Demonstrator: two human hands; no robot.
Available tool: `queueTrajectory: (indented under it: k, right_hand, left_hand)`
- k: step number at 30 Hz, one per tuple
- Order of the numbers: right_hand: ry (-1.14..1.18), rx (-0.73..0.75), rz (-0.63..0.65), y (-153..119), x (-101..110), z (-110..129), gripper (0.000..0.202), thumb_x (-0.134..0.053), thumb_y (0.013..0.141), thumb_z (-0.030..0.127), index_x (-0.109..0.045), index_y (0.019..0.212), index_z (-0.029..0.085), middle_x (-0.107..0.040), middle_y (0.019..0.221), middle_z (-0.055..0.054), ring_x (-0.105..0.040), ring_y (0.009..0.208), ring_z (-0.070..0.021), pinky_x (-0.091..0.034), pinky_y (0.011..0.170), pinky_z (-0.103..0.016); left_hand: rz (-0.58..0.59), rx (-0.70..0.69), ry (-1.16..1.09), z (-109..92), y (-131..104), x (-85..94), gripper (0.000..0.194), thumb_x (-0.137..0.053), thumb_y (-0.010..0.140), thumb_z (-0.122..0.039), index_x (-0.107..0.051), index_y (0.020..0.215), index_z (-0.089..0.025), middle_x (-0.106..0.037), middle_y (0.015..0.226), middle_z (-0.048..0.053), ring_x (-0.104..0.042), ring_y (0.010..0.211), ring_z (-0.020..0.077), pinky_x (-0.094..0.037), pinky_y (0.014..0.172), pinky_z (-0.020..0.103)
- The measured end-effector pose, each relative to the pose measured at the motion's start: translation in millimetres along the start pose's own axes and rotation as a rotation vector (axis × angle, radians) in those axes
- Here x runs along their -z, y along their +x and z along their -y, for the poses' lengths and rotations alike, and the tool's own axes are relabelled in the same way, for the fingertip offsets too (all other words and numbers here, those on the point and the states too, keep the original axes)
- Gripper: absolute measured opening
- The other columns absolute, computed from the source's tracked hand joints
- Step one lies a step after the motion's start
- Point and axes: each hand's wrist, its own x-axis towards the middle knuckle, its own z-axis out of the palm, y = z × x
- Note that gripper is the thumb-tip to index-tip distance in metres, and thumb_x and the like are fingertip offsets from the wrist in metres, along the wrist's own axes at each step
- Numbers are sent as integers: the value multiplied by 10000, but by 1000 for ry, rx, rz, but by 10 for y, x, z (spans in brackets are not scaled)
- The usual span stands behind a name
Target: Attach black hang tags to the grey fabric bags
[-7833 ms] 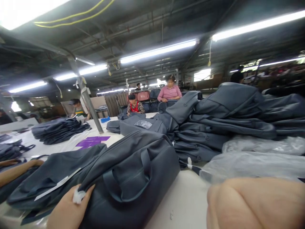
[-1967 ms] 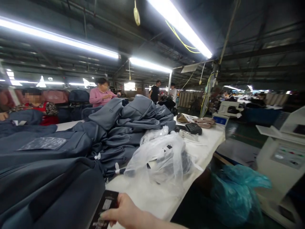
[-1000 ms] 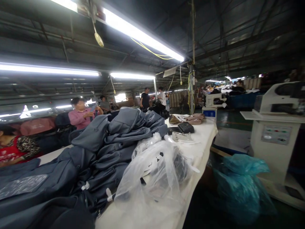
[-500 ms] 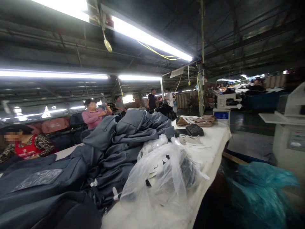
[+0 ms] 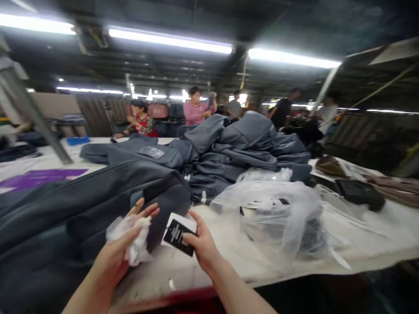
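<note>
My left hand (image 5: 119,244) holds a crumpled, whitish translucent piece of plastic (image 5: 135,246) between thumb and palm, with its other fingers stretched out. Pinched in my right hand (image 5: 204,240) is a black hang tag (image 5: 178,235) with white print, and a white card (image 5: 185,221) shows behind it. Both hands are above the near edge of the pale table (image 5: 196,279). Close to my left hand lies a large dark blue-grey bag (image 5: 98,200). To the right of my right hand sits a clear plastic bag (image 5: 271,218) with black and white pieces inside.
Behind my hands rises a heap of blue-grey bags (image 5: 245,135). A black item (image 5: 360,194) and brown folded pieces (image 5: 397,189) lie at the right. Purple sheets (image 5: 42,178) are at the left, near a slanted metal post (image 5: 42,113). Several people stand or sit beyond the table.
The view has swung left, so the machines at the right are out of sight. Both my hands have come into view, holding the plastic and the hang tag.
</note>
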Motion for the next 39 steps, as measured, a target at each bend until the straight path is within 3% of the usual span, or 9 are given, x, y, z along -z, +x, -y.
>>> queueTrajectory:
  k: [5, 10, 14, 18, 22, 26, 30, 35, 39]
  right_hand:
    - [-217, 20, -36, 67, -16, -2, 517, -777, 651, 255, -574, 1124, 207, -694, 1000, -37, -626, 902, -193, -473, 851, -318]
    - [-498, 110, -74, 5, -38, -301, 328, -717, 725, 314, -586, 999, 191, -680, 865, -25, -603, 788, -179, -484, 749, -292]
    - [-686, 54, 73, -110, -75, -465, 211, -665, 781, 367, -604, 819, 169, -617, 677, 1, -544, 622, -145, -441, 594, -254]
    - [-725, 123, 384, -71, -135, -234, 334, -485, 907, 435, -663, 860, 156, -643, 763, -42, -582, 702, -158, -449, 634, -264]
    - [-737, 238, 342, 149, -375, 49, 257, -541, 888, 396, -676, 941, 185, -645, 871, -49, -593, 777, -159, -462, 697, -272]
    - [-739, 125, 478, 283, -680, -34, 174, -652, 786, 333, -663, 742, 164, -609, 715, -19, -541, 672, -140, -426, 626, -257]
    - [-553, -152, 547, 251, -851, -233, 200, -677, 732, 302, -635, 622, 141, -550, 581, -2, -449, 546, -100, -353, 538, -232]
    - [48, -586, 547, 295, -1042, -278, 157, -666, 723, 262, -605, 626, 155, -552, 659, 7, -360, 460, -47, -235, 422, -189]
    - [166, -644, 546, 299, -1305, -446, 131, -692, 758, 295, -674, 804, 174, -461, 573, 57, -270, 401, -20, -185, 388, -165]
  left_hand:
    - [49, 71, 65, 71, -82, -43, 1039, -735, 759, -306, -14, 1506, -284, -619, 1267, 122, -579, 1167, 245, -424, 1040, 383]
    - [-33, 75, 47, 253, -133, -146, 1022, -695, 772, -289, 34, 1480, -404, -590, 1312, 71, -662, 956, 212, -550, 789, 333]
    - [-106, -102, 221, 315, -97, -51, 945, -636, 822, -321, 18, 1503, -290, -662, 1179, 71, -599, 1109, 192, -453, 974, 331]
    - [5, -104, 467, 168, -130, 197, 828, -542, 884, -337, -1, 1508, -267, -665, 1167, 71, -648, 975, 170, -455, 969, 338]
    - [195, -80, 735, 61, -239, 280, 766, -474, 864, -191, -71, 1509, -286, -654, 1198, 47, -653, 943, 161, -460, 965, 336]
    - [200, -94, 1024, 110, -366, 222, 933, -455, 681, -15, -128, 1505, -307, -572, 1341, 46, -561, 1184, 218, -427, 1018, 361]
    - [161, -90, 1105, 142, -524, 344, 929, -486, 682, -37, -143, 1504, -302, -532, 1386, 61, -561, 1192, 249, -450, 998, 378]
    - [0, -217, 1072, 158, -813, 684, 477, -477, 866, -215, -481, 1341, -260, -634, 1245, 58, -592, 1125, 227, -447, 988, 357]
    - [-138, -284, 1144, 201, -1091, 899, 242, -463, 841, -185, -647, 998, -184, -690, 952, 78, -631, 884, 222, -486, 824, 339]
